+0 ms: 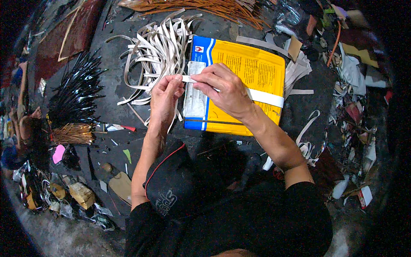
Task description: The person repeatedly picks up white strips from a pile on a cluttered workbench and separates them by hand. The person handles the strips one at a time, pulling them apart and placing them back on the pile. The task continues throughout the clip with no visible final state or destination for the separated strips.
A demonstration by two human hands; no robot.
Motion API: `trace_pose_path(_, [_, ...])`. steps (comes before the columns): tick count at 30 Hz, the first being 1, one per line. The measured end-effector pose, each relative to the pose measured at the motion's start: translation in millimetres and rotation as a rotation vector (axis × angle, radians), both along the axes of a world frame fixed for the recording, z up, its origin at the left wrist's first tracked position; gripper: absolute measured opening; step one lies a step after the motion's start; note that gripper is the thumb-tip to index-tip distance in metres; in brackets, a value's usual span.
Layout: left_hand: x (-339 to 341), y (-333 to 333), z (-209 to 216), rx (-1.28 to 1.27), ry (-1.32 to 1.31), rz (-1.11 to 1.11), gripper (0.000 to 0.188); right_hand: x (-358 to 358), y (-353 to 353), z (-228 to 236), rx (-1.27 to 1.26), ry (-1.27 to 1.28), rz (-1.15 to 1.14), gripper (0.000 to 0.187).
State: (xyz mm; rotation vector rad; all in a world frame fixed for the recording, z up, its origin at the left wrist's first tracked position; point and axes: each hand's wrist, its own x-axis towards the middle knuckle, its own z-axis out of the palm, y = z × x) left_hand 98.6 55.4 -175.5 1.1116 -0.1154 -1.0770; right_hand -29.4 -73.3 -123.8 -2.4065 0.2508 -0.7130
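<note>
White strip (187, 79): over the left edge of the yellow panel (248, 64)
Left hand (165, 96): pinching the strip, just left of the panel
Right hand (226, 88): seemingly pinching it too, above the panel
Pale strips (159, 56): heaped left of the panel

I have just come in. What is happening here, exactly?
A person pinches a white strip with the left hand and the right hand, over a yellow-and-blue panel. What looks like the same strip runs rightward across the panel. A loose heap of pale strips lies left of the panel.
</note>
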Motion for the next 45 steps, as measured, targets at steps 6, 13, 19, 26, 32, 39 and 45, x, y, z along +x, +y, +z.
trace_pose_path(6, [11,4,-26,0.053,-0.04,0.026,0.016,-1,-2,-1,-0.028,-0.009,0.016,0.016])
trace_pose_path(13, [29,11,-65,0.051,-0.046,0.074,0.016,-2,-3,1,-0.052,0.015,0.021,0.016])
trace_pose_path(19, [42,18,-87,-0.094,0.314,0.2,0.019,4,0,1,-0.061,0.016,0.02,0.014])
trace_pose_path(26, [5,1,1,-0.195,0.229,-0.01,0.034,4,-4,-1,-0.053,0.012,0.034,0.017])
trace_pose_path(32, [1,0,1,0.028,0.122,-0.012,0.018,2,-5,1,-0.066,0.023,0.057,0.017])
trace_pose_path(39, [20,6,-35,0.04,0.13,0.003,0.019,2,-4,-1,-0.123,0.012,0.06,0.019])
trace_pose_path(45, [36,10,-59,0.095,0.119,0.061,0.017,0,-5,-3,-0.128,0.005,0.058,0.019])
